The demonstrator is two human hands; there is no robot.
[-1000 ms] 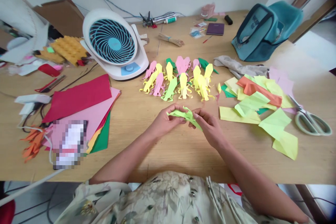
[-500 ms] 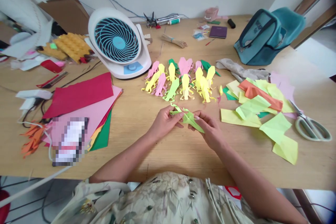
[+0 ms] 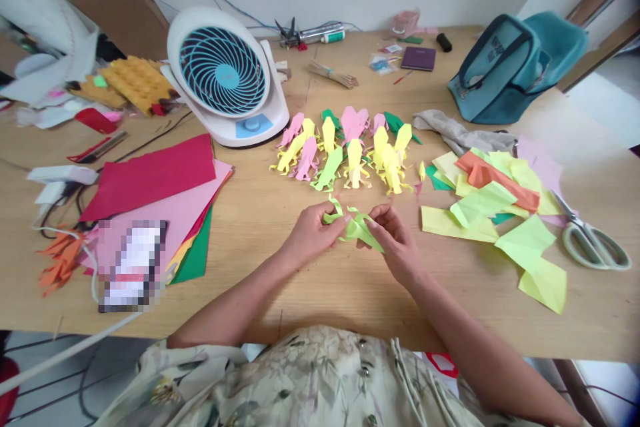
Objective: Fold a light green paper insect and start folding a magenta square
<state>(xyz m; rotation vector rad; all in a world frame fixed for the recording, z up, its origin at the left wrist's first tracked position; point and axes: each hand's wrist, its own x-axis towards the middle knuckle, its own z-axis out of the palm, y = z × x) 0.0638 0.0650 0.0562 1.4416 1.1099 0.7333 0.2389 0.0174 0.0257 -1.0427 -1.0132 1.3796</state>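
Observation:
Between my hands, just above the near part of the table, is a light green folded paper figure (image 3: 358,228) with thin curled strips at its upper left. My left hand (image 3: 319,232) pinches its left side between thumb and fingers. On the right, my right hand (image 3: 395,235) grips the broader end, thumb on top. Beyond my hands stands a group of folded paper figures with curled legs: a yellow one (image 3: 355,163), a pink one (image 3: 307,159), a light green one (image 3: 329,169) and a dark green one (image 3: 399,127), among several others.
Paper scraps (image 3: 483,197) and scissors (image 3: 593,240) lie to the right. Coloured sheets (image 3: 155,177) with a blurred-out phone-like object (image 3: 133,267) are at left, near orange paper pieces (image 3: 60,259). A fan (image 3: 225,80) and a teal bag (image 3: 500,73) stand farther back.
My right fingers have shifted slightly on the light green paper, with the index finger lifted higher. The strips near my left hand spread a little more. The view has tilted slightly.

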